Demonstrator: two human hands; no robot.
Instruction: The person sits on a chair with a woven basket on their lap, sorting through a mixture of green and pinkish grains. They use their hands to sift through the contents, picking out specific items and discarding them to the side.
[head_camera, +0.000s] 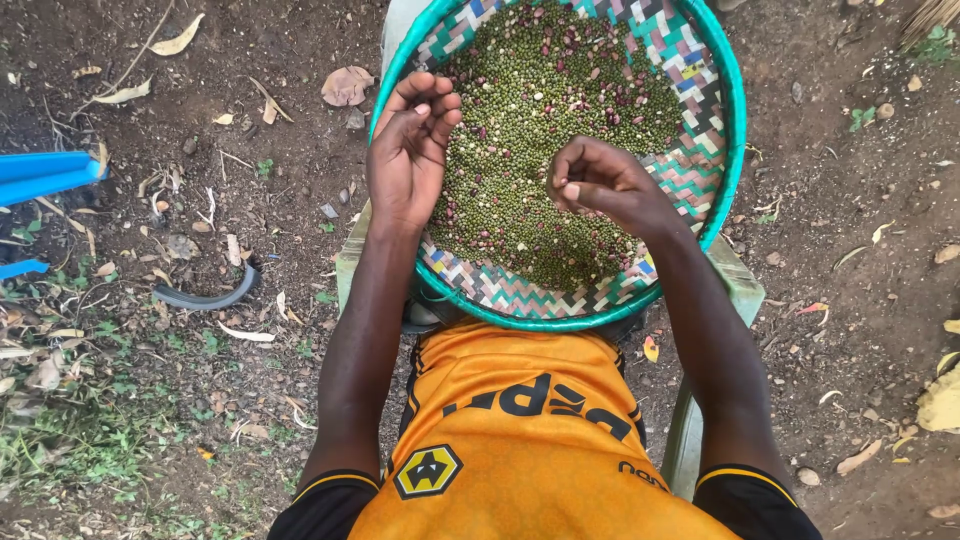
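A big round woven tray (700, 170) with a teal rim sits on the person's lap, over a pale green chair (745, 285). The tray is made of flat strips in teal, white, pink and blue. A pile of small green beans (540, 130) fills the middle of it, and some dark red beans are mixed in.

The left hand (408, 150) is at the left edge of the tray, right over the rim. Its palm faces up and the fingers curl in together, like a little cup. I cannot tell if there are any beans inside it.

The right hand (600, 185) is over the beans, on the right side of the pile. Its fingers are bent and pinched close to the thumb. It may have a bean or two between the fingertips, but they are too small to see. The two hands are near each other but do not touch.

The person wears an orange shirt (520, 440) with black sleeves and a black and yellow badge.

All around is dark bare ground (850, 150) with dry leaves (345, 85), twigs and small stones on it. Some green grass (90, 440) grows at the bottom left. A bright blue plastic thing (45, 172) pokes in from the left edge. A curved grey strip (205, 296) lies on the dirt left of the chair.
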